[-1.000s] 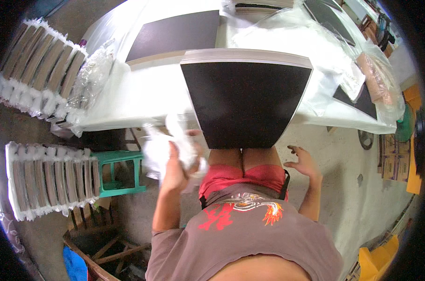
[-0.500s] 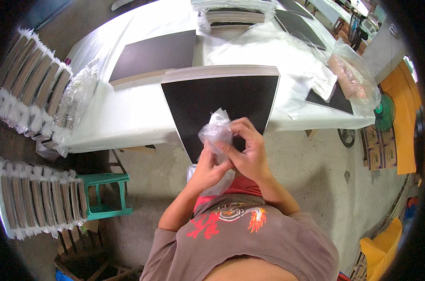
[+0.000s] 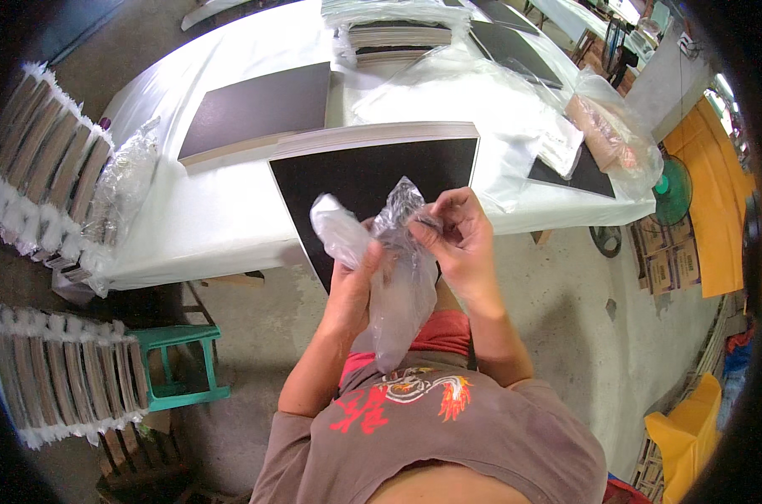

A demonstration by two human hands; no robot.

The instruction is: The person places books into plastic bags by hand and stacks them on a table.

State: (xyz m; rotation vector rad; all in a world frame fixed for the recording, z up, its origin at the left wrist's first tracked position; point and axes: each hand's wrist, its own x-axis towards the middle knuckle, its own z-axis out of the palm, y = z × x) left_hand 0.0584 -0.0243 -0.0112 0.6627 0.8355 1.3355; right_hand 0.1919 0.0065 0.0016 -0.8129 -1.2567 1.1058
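Both my hands hold a crumpled clear plastic bag (image 3: pixel 398 269) in front of my chest. My left hand (image 3: pixel 356 277) grips its left side, where a bunched white part sticks up. My right hand (image 3: pixel 458 231) pinches the bag's upper edge with fingers and thumb. The bag hangs down toward my lap. Just beyond my hands, a thick stack of black-topped boards (image 3: pixel 373 168) lies at the near edge of the white-covered table (image 3: pixel 213 227).
A second dark board (image 3: pixel 259 109) lies further back on the table, beside loose clear plastic sheets (image 3: pixel 473 101) and a bagged brownish bundle (image 3: pixel 604 126). Rows of wrapped board stacks (image 3: pixel 53 378) stand at left by a green stool (image 3: pixel 179 361). Orange sheeting (image 3: pixel 709 202) is at right.
My hands came together from apart and lifted the plastic bag up in front of me. The right hand, empty a second ago, now pinches the bag.
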